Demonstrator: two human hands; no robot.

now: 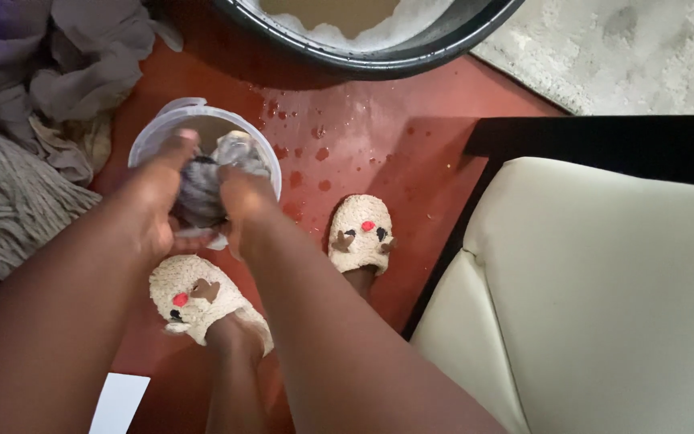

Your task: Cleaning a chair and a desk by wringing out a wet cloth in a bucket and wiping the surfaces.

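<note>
My left hand (154, 197) and my right hand (246, 201) both grip a wet grey cloth (202, 189) and hold it over a small white bucket (238, 128) on the red floor. The cloth is bunched between the two hands, its upper end sticking up past my right fingers. The bucket's inside is mostly hidden by my hands and the cloth. Below my arms are my feet in fuzzy cream slippers, the left slipper (194, 297) under my forearms and the right slipper (361, 233) further right.
A large black basin (411, 52) with soapy brown water stands at the top. Grey clothes (66, 64) and a mop head (10, 201) lie at the left. A cream cushioned seat (604, 297) fills the right. Water drops spot the red floor (347, 145).
</note>
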